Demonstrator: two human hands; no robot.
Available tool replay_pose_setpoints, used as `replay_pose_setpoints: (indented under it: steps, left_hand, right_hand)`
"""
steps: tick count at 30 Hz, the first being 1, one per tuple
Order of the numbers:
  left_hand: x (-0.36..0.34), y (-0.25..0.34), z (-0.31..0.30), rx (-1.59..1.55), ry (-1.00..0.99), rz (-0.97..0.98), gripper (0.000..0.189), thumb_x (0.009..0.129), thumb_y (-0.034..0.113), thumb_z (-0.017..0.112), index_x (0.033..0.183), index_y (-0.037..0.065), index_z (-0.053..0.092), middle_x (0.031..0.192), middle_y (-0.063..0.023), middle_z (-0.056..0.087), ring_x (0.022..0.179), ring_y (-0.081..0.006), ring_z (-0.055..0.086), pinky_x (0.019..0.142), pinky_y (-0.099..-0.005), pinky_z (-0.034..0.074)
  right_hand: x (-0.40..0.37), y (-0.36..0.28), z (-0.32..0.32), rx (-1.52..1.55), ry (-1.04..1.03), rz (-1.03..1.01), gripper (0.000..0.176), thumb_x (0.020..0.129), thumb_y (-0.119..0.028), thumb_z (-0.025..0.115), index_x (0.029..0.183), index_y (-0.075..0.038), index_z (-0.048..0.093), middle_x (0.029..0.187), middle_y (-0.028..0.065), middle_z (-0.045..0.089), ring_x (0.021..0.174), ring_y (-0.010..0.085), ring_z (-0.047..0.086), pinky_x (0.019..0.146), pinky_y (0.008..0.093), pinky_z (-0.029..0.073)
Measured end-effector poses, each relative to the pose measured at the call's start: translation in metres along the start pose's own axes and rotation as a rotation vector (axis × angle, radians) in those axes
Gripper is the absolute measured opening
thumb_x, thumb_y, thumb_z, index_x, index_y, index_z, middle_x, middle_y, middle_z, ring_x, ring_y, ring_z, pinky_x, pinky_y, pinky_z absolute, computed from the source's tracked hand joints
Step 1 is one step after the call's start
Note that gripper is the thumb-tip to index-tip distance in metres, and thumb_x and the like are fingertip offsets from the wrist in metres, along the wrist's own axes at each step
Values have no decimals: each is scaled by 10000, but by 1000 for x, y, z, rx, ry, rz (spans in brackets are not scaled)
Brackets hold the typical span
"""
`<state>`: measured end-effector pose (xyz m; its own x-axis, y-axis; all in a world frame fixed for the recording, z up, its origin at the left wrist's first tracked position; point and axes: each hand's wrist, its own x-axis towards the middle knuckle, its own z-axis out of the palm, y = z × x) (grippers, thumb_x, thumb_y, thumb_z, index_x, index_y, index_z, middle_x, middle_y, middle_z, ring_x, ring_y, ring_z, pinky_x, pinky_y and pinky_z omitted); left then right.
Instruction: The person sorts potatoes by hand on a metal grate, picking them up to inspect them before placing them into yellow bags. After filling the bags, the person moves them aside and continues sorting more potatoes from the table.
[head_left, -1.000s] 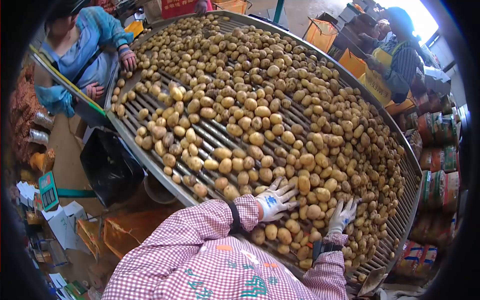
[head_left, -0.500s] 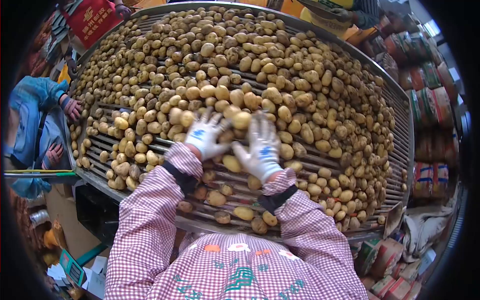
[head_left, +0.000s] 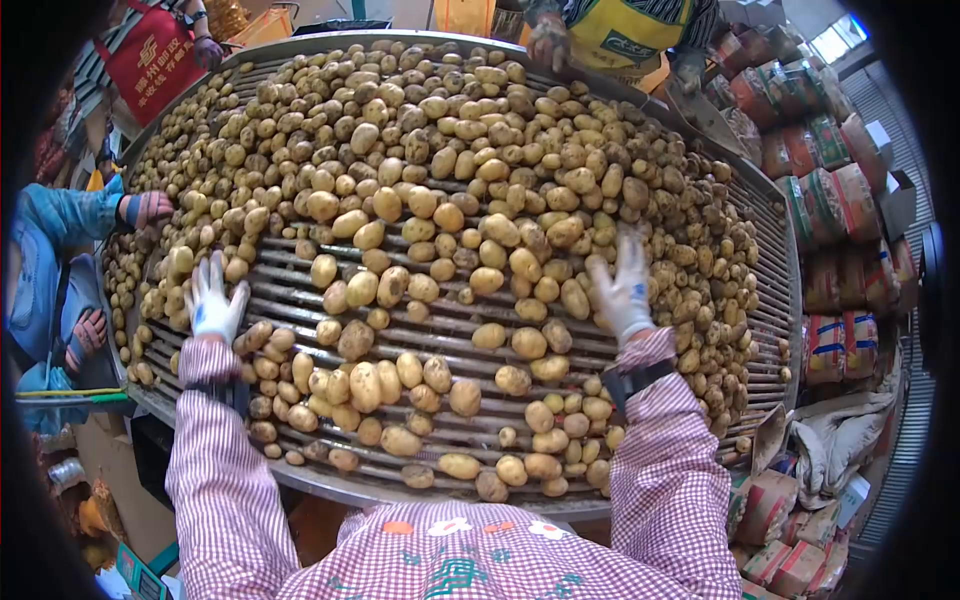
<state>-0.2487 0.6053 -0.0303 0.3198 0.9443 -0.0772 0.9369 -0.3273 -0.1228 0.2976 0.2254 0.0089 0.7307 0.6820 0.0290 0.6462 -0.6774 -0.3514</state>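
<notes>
Potatoes (head_left: 388, 204) cover much of a slatted metal sorting table (head_left: 290, 285), heaped thickest toward the far side and the right. In a white glove with a blue mark, my left hand (head_left: 214, 303) is spread at the left of the table, its fingertips by a few potatoes. My right hand (head_left: 624, 290), gloved the same way, lies with fingers apart against the edge of the right-hand heap. Between my hands the dark slats show among scattered potatoes, with a looser band of them (head_left: 366, 385) nearer my body. Neither hand grips a potato.
At the left, a person in blue sleeves (head_left: 75, 213) reaches to the table. Across the table stand a person in a yellow apron (head_left: 628, 35) and another in a red apron (head_left: 150, 62). Stacked filled sacks (head_left: 840, 205) line the right side. The metal rim (head_left: 790, 300) borders the table.
My hands have parted from the table's middle, the left going left and the right going right. More potatoes now lie near my body. The yellow-aproned person's hands are more in view.
</notes>
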Motion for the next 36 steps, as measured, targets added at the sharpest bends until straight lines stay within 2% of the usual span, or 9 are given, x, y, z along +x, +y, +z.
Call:
replay_pose_setpoints:
  steps: [3, 5, 9, 12, 19, 22, 29, 34, 36]
  left_hand:
    - [-80, 19, -16, -352, 136, 174, 777, 997, 367, 617, 1620, 61, 270, 1674, -228, 229, 1554, -396, 197, 1254, -513, 173]
    - [-140, 31, -16, -305, 139, 294, 747, 961, 249, 650, 1570, -39, 326, 1656, -229, 274, 1544, -431, 208, 1259, -496, 174]
    - [-240, 67, -33, -448, -86, 362, 846, 873, 191, 678, 1605, 63, 272, 1637, -245, 276, 1520, -503, 199, 1224, -640, 152]
    - [-282, 90, -15, -449, -181, 419, 931, 852, 247, 720, 1619, 81, 220, 1618, -228, 313, 1499, -505, 239, 1212, -685, 106]
    - [-289, 105, -16, -391, -155, 346, 958, 842, 274, 742, 1613, 59, 216, 1618, -203, 331, 1503, -474, 246, 1225, -664, 83]
    - [-290, 105, -15, -354, -168, 354, 948, 868, 267, 720, 1625, 38, 197, 1639, -285, 229, 1536, -480, 166, 1246, -608, 76]
    - [-291, 105, -15, -389, -84, 359, 916, 865, 282, 726, 1619, 87, 244, 1610, -250, 309, 1521, -447, 233, 1250, -609, 101]
    - [-291, 106, -13, -420, -58, 335, 846, 865, 291, 725, 1578, 68, 328, 1575, -195, 397, 1512, -425, 267, 1247, -616, 124]
    - [-291, 105, -16, -415, -71, 317, 838, 866, 289, 725, 1575, 70, 336, 1579, -192, 396, 1515, -423, 264, 1247, -615, 123]
  right_hand:
    - [63, 66, -2, 98, 50, 94, 924, 966, -597, 557, 1587, 25, 268, 1624, 302, 277, 1509, 468, 244, 1234, 481, 238]
    - [105, 68, 1, 120, 76, 95, 923, 959, -601, 570, 1591, 4, 276, 1621, 283, 301, 1504, 471, 250, 1235, 486, 238]
    - [155, 23, 17, 81, 176, 226, 913, 950, -604, 578, 1583, -7, 302, 1607, 273, 337, 1490, 473, 281, 1228, 485, 258]
    - [162, -1, 41, 34, 1, -64, 895, 929, -664, 546, 1587, -96, 335, 1597, 209, 396, 1473, 441, 342, 1206, 507, 307]
    - [116, -96, 35, -212, -214, -242, 895, 938, -730, 436, 1635, -194, 268, 1612, 138, 418, 1413, 345, 482, 1134, 596, 329]
    - [75, -138, 29, -349, -342, -446, 859, 945, -705, 427, 1623, -188, 315, 1618, 231, 360, 1413, 411, 460, 1182, 520, 319]
    - [-44, -183, 56, -6, -439, -650, 812, 911, -609, 572, 1592, -212, 376, 1726, 128, 106, 1526, 528, 145, 1131, 703, 293]
    - [-130, -190, 42, 86, -779, -800, 744, 949, -532, 595, 1576, -191, 386, 1705, 193, 125, 1440, 599, 294, 1096, 678, 382]
    - [-139, -167, 48, 305, -571, -955, 705, 939, -430, 648, 1554, -181, 411, 1636, 249, 248, 1343, 520, 467, 1062, 585, 468]
